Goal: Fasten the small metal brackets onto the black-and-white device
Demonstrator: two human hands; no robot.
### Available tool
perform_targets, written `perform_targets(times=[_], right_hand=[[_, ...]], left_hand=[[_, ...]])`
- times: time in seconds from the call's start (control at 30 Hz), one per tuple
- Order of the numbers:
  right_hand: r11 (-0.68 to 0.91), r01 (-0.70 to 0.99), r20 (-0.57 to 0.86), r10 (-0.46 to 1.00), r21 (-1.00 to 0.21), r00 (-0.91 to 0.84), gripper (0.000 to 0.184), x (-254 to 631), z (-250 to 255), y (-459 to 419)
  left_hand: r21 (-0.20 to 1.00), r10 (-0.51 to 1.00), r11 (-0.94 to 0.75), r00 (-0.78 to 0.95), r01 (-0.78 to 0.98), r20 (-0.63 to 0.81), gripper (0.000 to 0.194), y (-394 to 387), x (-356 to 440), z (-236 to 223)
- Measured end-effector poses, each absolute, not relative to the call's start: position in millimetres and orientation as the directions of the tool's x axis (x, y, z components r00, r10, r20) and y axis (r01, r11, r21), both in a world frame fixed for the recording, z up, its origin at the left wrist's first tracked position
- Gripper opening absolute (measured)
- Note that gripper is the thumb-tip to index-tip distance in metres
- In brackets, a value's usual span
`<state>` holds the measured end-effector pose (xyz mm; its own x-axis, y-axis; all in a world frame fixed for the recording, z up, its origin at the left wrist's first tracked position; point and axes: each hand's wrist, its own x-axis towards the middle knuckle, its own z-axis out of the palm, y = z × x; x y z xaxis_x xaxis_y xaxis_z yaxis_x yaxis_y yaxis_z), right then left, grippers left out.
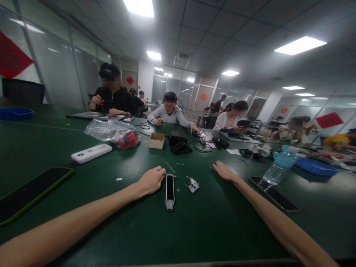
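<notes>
My left hand (pixel 152 180) rests on the green table with its fingers curled in, beside the upper left edge of a slim handheld device (pixel 170 189). That device has a pale frame, a long black face and a narrower grey end toward me. Whatever the curled fingers may hold is hidden. To the right of the device lie a small ring-shaped part (pixel 178 190) and a cluster of small silvery metal parts (pixel 193 185). My right hand (pixel 224 171) lies flat farther right, fingers stretched out and apart from these parts.
Left on the table (pixel 178 237) are a phone (pixel 35 191), a white power bank (pixel 91 152) and a plastic bag (pixel 111 131). A small box (pixel 156 141) and black cables stand ahead. A second phone (pixel 274 193), a water bottle (pixel 280 166) and a blue tray (pixel 317 167) lie right. People sit opposite.
</notes>
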<state>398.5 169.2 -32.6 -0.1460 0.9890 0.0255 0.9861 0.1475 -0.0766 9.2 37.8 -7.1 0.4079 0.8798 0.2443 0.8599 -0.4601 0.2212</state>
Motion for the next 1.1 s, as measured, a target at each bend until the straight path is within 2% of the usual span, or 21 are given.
perform_targets(times=[0.1,0.17,0.23,0.33,0.43,0.57,0.67,0.73,0.83,0.97,1.1], right_hand=[[0.267,0.949,-0.013,0.962,-0.166,-0.273,0.066,364.7,-41.0,131.2],[0.34,0.846,-0.031,0.922,-0.412,-0.386,0.07,344.3,-39.5,103.8],[0.352,0.744,-0.044,0.889,-0.568,-0.455,0.069,328.2,-31.2,82.2],[0.323,0.703,-0.092,0.871,-0.633,-0.483,0.071,313.6,-7.0,67.2],[0.356,0.74,-0.065,0.879,-0.57,-0.473,0.069,304.5,26.1,65.3],[0.581,0.689,0.121,0.795,-0.433,-0.595,0.048,281.6,59.5,53.3],[0.719,0.595,0.093,0.662,-0.358,-0.744,0.034,257.3,59.9,34.3],[0.787,0.56,0.08,0.595,-0.256,-0.8,0.028,244.1,49.9,23.7],[0.823,0.548,0.11,0.564,-0.148,-0.818,0.026,235.2,32.2,18.8],[0.818,0.572,0.143,0.574,-0.063,-0.806,0.024,242.1,21.8,29.7],[0.776,0.626,0.169,0.63,-0.084,-0.758,0.024,257.5,21.0,42.5]], left_hand=[[0.236,0.88,-0.463,0.409,0.855,0.243,0.022,37.7,9.2,-6.6],[0.246,0.877,-0.468,0.413,0.849,0.244,0.022,36.8,9.0,-5.3],[0.247,0.875,-0.474,0.421,0.846,0.238,0.023,35.8,8.8,-4.1],[0.241,0.868,-0.487,0.433,0.84,0.244,0.023,35.2,8.4,-3.6],[0.243,0.861,-0.497,0.44,0.833,0.255,0.021,35.4,8.2,-4.6],[0.224,0.858,-0.501,0.446,0.836,0.254,0.021,35.0,8.7,-4.8],[0.208,0.858,-0.499,0.445,0.841,0.259,0.021,34.5,9.4,-4.7],[0.193,0.858,-0.495,0.442,0.847,0.26,0.022,34.6,9.7,-5.3],[0.18,0.861,-0.49,0.441,0.853,0.254,0.023,34.9,9.7,-6.0],[0.188,0.861,-0.491,0.44,0.851,0.255,0.023,33.9,9.4,-4.5],[0.194,0.871,-0.477,0.433,0.857,0.232,0.022,32.0,9.9,-1.6]])
